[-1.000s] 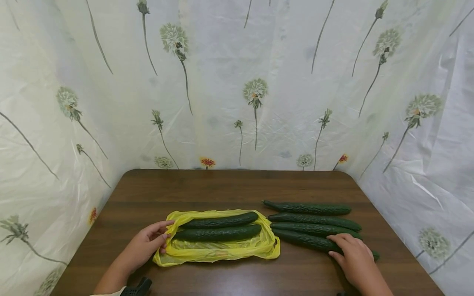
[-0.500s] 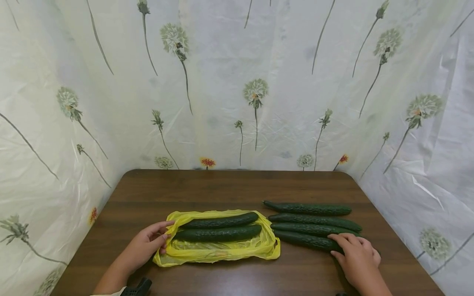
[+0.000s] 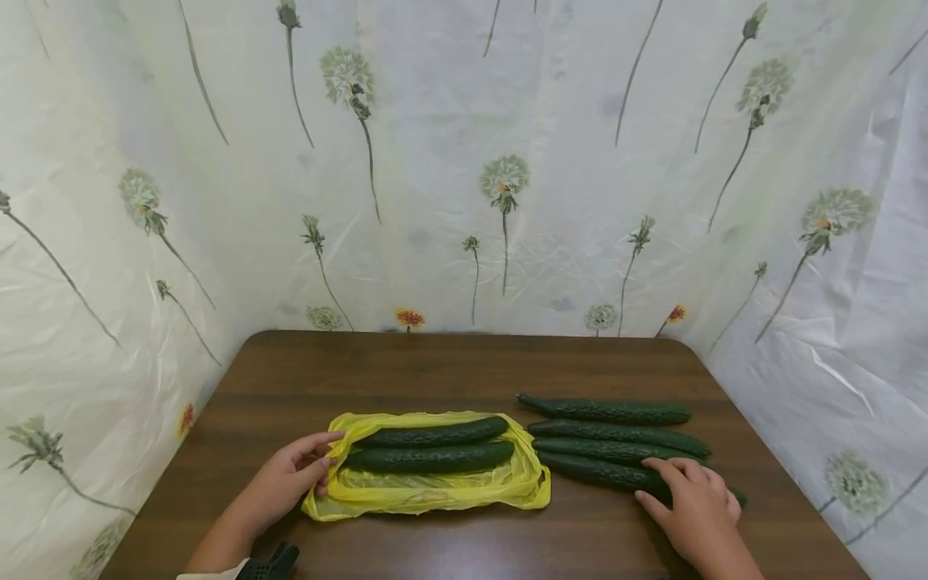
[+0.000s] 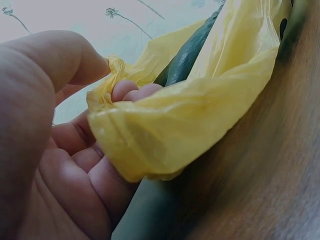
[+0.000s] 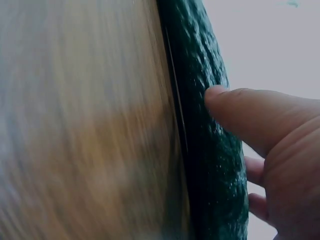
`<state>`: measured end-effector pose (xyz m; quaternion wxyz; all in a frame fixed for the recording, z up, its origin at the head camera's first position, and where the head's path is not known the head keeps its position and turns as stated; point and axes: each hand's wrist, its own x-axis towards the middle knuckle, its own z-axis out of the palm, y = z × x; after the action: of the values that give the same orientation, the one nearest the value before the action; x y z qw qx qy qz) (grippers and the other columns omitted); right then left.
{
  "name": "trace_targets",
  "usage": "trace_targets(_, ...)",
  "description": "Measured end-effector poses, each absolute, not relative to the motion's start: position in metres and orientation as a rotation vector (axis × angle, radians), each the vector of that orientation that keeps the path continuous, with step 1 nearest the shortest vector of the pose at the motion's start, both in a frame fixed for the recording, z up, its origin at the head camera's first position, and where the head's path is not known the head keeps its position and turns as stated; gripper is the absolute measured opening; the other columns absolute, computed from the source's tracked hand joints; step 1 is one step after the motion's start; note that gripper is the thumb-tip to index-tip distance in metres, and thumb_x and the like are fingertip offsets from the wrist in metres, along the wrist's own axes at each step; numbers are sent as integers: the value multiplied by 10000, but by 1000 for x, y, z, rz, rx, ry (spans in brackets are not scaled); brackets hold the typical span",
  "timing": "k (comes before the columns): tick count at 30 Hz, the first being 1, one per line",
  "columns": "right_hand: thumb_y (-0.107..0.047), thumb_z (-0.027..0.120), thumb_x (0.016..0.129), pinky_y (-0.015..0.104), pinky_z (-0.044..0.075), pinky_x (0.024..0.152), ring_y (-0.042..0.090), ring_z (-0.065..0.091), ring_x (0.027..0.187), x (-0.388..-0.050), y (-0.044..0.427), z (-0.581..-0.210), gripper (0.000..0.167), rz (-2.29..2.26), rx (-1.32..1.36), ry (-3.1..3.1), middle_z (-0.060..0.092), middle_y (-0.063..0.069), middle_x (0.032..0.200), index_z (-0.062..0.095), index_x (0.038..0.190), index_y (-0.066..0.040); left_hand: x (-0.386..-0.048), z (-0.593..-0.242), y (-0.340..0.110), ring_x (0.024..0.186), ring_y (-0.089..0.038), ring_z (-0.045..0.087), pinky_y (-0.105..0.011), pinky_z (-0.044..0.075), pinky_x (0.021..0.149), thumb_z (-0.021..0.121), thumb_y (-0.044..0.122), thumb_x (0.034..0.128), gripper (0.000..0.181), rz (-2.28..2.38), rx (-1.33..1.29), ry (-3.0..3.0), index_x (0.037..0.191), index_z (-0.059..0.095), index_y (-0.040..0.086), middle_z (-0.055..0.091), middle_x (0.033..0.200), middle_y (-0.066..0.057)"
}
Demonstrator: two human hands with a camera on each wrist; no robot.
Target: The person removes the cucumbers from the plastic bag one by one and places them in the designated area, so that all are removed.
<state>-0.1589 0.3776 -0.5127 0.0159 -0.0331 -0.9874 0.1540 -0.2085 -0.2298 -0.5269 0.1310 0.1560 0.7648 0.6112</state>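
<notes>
Left of centre on the table lies a yellow plastic bag (image 3: 428, 506), its mouth spread wide. Two dark green cucumbers, a far one (image 3: 435, 435) and a near one (image 3: 435, 460), lie side by side in it. My left hand (image 3: 279, 483) pinches the bag's left edge between thumb and fingers; the left wrist view shows the crumpled film (image 4: 160, 125) there. On the right, my right hand (image 3: 699, 507) grips the nearest cucumber (image 3: 602, 471) of a row near its right end. In the right wrist view the thumb lies against that cucumber's bumpy side (image 5: 210, 165), fingers beyond it.
Behind the gripped cucumber lie several more, the farthest cucumber (image 3: 609, 410) set slightly apart. The brown wooden table (image 3: 449, 370) has rounded back corners. A flower-patterned sheet (image 3: 435, 161) hangs behind it and on both sides.
My right thumb has shifted slightly left, and the fingers have moved a little on the nearest cucumber. The left hand keeps its hold on the bag. The head view has shifted slightly.
</notes>
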Motion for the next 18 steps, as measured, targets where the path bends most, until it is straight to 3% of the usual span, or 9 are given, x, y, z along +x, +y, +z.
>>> trace_targets(9, -435, 782, 940, 764, 283, 936, 592, 332, 1309, -156, 363, -512, 592, 545, 12, -2932, 475, 260, 1425, 620, 1429, -144, -207, -526, -229, 800, -157, 633, -339, 618, 734, 566, 195, 1102, 521, 1774, 448, 2213, 1558, 436, -20, 526, 1179, -235)
trace_targets(18, -255, 837, 902, 710, 336, 1010, 498, 454, 1256, -159, 332, -509, 515, 577, 209, -2827, 577, 213, 1326, 663, 1369, -126, -207, -526, -229, 820, -173, 638, -333, 617, 741, 556, 161, 1103, 491, 1768, 446, 2235, 1553, 452, -6, 524, 1175, -232)
